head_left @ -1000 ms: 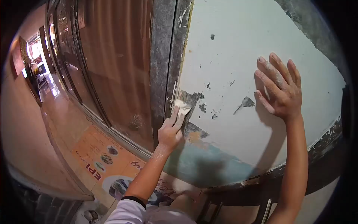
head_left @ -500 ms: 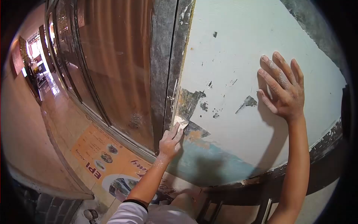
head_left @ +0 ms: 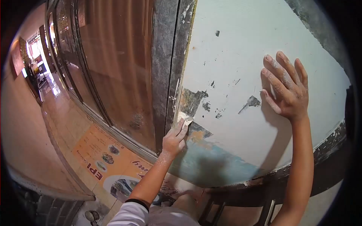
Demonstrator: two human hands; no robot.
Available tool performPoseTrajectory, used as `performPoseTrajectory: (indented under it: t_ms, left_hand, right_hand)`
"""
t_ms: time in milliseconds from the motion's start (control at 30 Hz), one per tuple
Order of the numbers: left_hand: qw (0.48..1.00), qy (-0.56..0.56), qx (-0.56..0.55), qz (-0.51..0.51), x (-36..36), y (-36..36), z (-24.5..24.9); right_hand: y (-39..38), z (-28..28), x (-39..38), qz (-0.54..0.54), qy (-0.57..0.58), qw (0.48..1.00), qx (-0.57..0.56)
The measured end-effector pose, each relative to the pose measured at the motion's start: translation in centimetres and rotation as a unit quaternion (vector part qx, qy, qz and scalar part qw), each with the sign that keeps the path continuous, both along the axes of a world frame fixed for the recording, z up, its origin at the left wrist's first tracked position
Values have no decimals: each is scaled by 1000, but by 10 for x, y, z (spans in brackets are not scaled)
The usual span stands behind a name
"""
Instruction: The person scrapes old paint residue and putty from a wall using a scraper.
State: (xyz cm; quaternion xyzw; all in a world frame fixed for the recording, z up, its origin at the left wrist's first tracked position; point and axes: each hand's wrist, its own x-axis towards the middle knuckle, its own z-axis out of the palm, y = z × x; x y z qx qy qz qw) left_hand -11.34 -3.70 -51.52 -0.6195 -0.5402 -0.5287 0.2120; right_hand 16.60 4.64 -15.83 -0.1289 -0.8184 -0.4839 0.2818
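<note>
We see the left hand (head_left: 174, 142) with its fingers closed on a pale, creased piece (head_left: 185, 118) — cloth or abrasive sheet, we cannot tell — at the panel's left edge, beneath a grey bare patch (head_left: 193, 101). Should the piece slip, we judge the fingertips could graze the rough dark frame (head_left: 163, 67) just beside it; hard pressure there might lift more of the flaking coat, whose edges look ragged. The right hand (head_left: 289, 94) is spread, holding nothing, against the white panel (head_left: 241, 56), and the powder on its fingers could let it slide. We find the panel flat and matt, pitted with dark angular chips, over a chalky blue-green band (head_left: 222, 160).
</note>
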Motion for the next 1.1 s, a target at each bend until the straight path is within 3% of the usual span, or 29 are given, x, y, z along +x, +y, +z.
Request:
performPoseTrajectory:
  t_ms: [167, 267, 667, 1100]
  left_hand:
    - [999, -13, -48, 3, -2, -3, -9]
    - [1000, -9, -9, -2, 0, 1, 0]
    - [1000, -9, -21, 6, 0, 6, -2]
    - [1000, -22, -4, 4, 5, 11, 28]
  right_hand:
    - [0, 0, -2, 10, 7, 1000, 13]
    - [1, -1, -1, 0, 5, 1000, 8]
    - [-1, 1, -2, -1, -1, 1000, 13]
    - [0, 0, -1, 3, 0, 1000, 11]
